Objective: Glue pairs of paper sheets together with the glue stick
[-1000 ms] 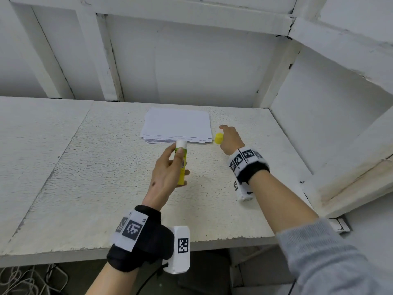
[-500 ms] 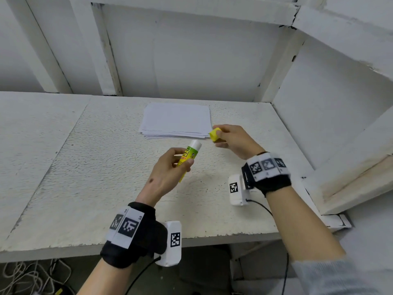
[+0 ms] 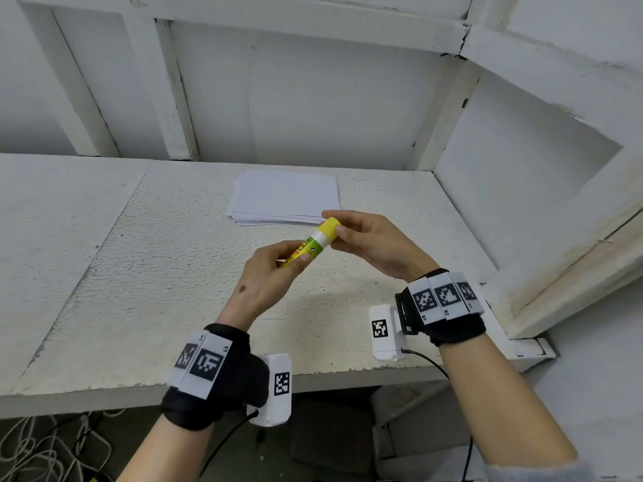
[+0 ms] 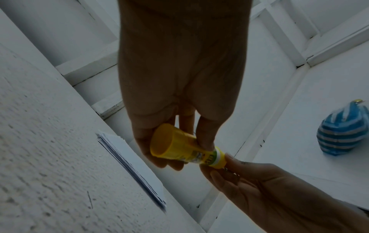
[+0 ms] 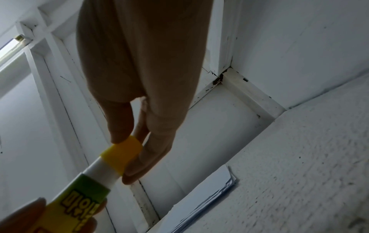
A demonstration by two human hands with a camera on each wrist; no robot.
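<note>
Change: both hands have come together above the worktop since the earlier frame; the yellow cap (image 3: pixel 330 227), then held apart from the tube, now sits on its end.
Left hand: left hand (image 3: pixel 269 278) grasps the glue stick (image 3: pixel 306 249) by its lower barrel, fingers and thumb curled round it; the left wrist view shows the yellow base (image 4: pixel 165 141) facing the camera.
Glue stick: held in the air between both hands, tilted up and to the right, clear of the worktop (image 3: pixel 139 273).
Right hand: right hand (image 3: pixel 374 243) pinches the yellow cap between thumb and fingertips (image 5: pixel 121 126); a white band of the tube (image 5: pixel 100 171) shows below the cap, so full seating cannot be confirmed.
Paper: stack of white paper sheets (image 3: pixel 285 196) lies flat on the worktop, beyond the hands, near the back wall (image 3: pixel 313 99).
Side shelf: blue-and-white striped object (image 4: pixel 343 129) rests on a white surface to the right, well apart from the hands.
</note>
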